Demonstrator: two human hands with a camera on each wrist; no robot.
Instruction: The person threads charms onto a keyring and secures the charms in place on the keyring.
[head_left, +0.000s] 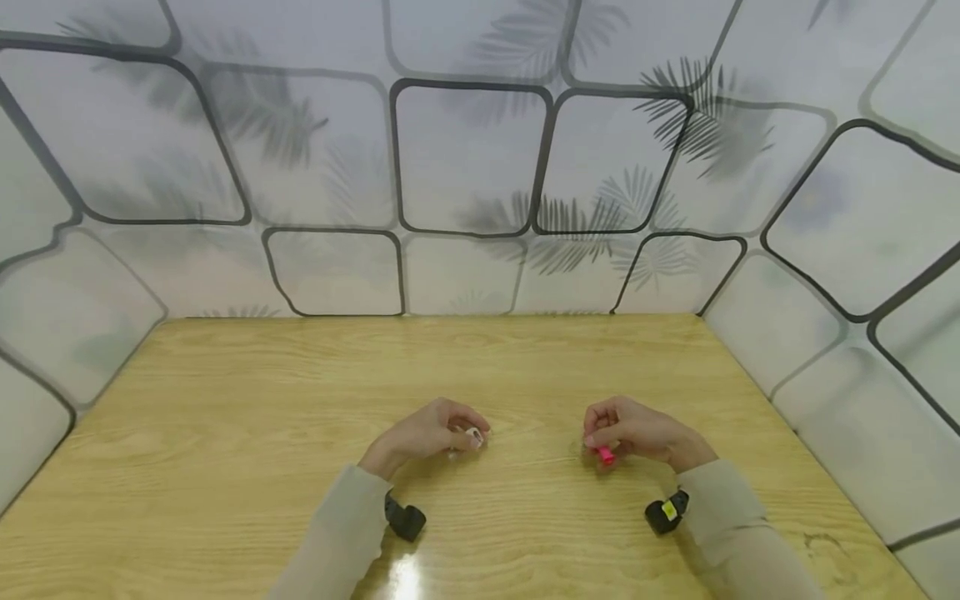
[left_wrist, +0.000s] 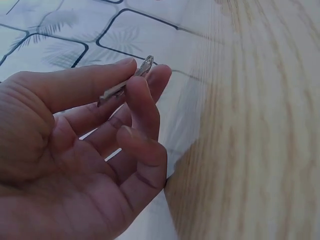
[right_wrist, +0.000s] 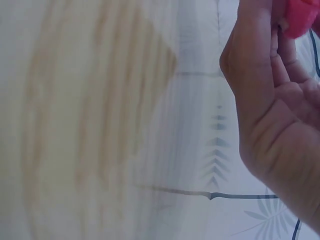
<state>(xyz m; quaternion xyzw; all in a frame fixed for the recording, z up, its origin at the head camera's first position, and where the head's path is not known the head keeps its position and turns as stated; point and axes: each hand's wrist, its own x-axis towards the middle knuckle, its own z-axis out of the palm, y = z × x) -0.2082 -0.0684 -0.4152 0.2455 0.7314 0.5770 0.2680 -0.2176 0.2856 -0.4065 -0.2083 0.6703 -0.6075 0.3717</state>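
Note:
My left hand [head_left: 431,433] is raised over the left middle of the wooden table. Its thumb and fingertips pinch a small, flat silver-and-white metal piece [left_wrist: 125,86] with a rounded, loop-like end; its exact kind is unclear. To the right, my right hand [head_left: 637,429] has its thumb and fingers curled round a small bright pink object [head_left: 605,456]. Only one end of it pokes out below the fingers, and the rest is hidden. In the right wrist view the pink object [right_wrist: 300,19] is cut off by the frame's upper right corner. The two hands are apart.
Light wood-grain table [head_left: 300,375] lies under both hands. A pale wall covering [head_left: 472,158] with dark outlines and leaf prints rises along the back and sides. Each wrist wears a small black camera, such as the left one [head_left: 407,522].

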